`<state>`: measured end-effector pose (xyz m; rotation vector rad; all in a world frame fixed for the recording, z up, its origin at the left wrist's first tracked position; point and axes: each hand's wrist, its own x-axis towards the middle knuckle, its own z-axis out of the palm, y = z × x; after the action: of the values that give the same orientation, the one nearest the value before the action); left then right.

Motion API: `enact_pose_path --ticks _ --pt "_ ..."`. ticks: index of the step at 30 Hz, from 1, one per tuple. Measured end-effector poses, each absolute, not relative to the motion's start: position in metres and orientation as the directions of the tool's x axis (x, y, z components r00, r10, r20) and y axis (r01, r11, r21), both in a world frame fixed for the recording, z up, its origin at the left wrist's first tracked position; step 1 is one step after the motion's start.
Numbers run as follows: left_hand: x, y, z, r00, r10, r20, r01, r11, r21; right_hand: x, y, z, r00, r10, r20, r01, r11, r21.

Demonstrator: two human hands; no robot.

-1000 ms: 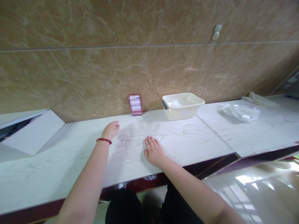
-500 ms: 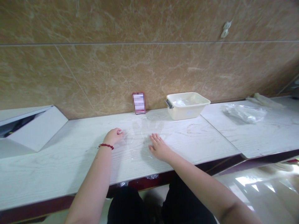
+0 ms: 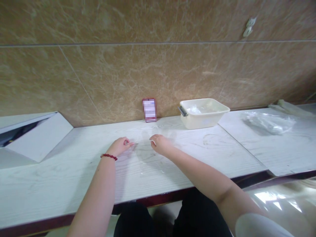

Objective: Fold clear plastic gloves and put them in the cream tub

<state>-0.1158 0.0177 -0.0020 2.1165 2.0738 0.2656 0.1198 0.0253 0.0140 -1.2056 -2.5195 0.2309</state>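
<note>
On the white wood-grain table (image 3: 86, 177), a thin, clear plastic film or bag (image 3: 148, 158) lies between my hands, its outline hard to make out. My left hand (image 3: 121, 145), below a red bead bracelet (image 3: 109, 156), has its fingers curled together at the left edge of this plastic. Over its upper right part is my right hand (image 3: 160, 144), thumb and fingers bent toward each other. Whatever is between the right fingertips is too small to name.
A cream tub (image 3: 202, 121) with clear plastic inside stands at the back, right of a propped phone (image 3: 149, 110). Clear bags (image 3: 269, 122) lie farther right. An open white box (image 3: 37, 141) is at the left. The table's front edge runs above my knees.
My right hand has moved left and slightly up, and its spread fingers have bent inward. The left hand has shifted slightly right. The view has shifted a little.
</note>
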Motion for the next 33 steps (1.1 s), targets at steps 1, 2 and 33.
enact_pose_path --ticks 1,2,33 --pt "-0.116 0.019 -0.003 0.023 1.0 0.021 0.972 -0.027 0.235 0.117 0.021 0.009 -0.604 0.762 0.231 0.707 0.647 -0.285" --pt "-0.116 0.02 -0.004 0.028 0.999 0.028 0.972 -0.034 0.232 0.116 0.016 0.005 -0.637 0.736 0.227 0.683 0.676 -0.277" --pt "-0.107 0.012 -0.004 0.101 0.995 0.018 0.968 -0.102 0.231 0.131 -0.006 0.005 -0.699 0.708 0.096 0.695 0.705 -0.143"
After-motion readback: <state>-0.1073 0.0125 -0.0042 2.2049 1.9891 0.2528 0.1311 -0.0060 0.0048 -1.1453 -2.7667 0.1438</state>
